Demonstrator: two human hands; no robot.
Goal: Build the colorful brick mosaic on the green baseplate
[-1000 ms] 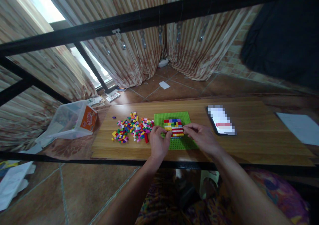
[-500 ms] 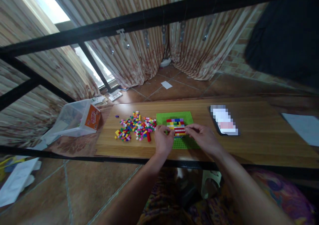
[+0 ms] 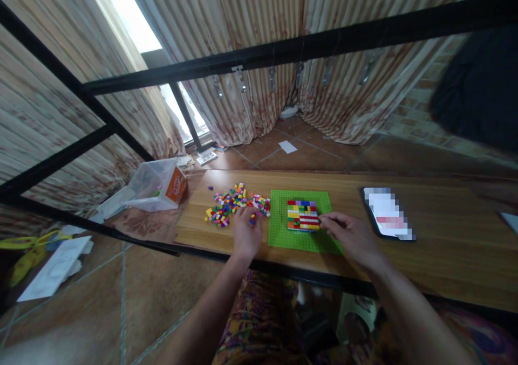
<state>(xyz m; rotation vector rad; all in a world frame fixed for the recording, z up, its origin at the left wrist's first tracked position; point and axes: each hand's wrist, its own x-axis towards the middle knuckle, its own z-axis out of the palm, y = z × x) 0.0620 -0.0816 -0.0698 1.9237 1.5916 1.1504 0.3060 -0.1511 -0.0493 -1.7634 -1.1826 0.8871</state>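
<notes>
Work surface: wooden tabletop [image 3: 445, 246]. Green studded baseplate [image 3: 279, 238] lies flat on it, in front of the person, and bears the brick build [image 3: 302, 215].

Brick build: compact, rectangular block, on the far-to-middle part of the baseplate with green studs showing around it. Far row reads red, blue and purple; yellow and white patches on the left; red and white stripes toward the near right.

Right hand [image 3: 351, 234]: at the right edge of the brick build, thumb and index fingertips drawn nearly together. Cannot tell whether a piece is pinched between them, or whether they touch the block.

Left hand [image 3: 247, 233]: over the near right part of the loose brick pile [image 3: 229, 200], fingers curved downward and partly spread. A blue brick [image 3: 253, 221] shows just beside the fingertips; cannot tell whether anything is gripped.

Loose brick pile: many small mixed-colour pieces, spread directly on the wood, left of the baseplate, its right end close to the baseplate's edge. One dark purple piece [image 3: 210, 187] lies apart at the far left.

Container: clear plastic bin [image 3: 165, 201], open-topped, beside the left end of the tabletop, orange label [image 3: 177, 186] on the wall facing the table. A few green and pink bits show inside, too small to identify.

Phone [image 3: 388, 214]: right of the baseplate, well apart, screen lit and pixelated.
</notes>
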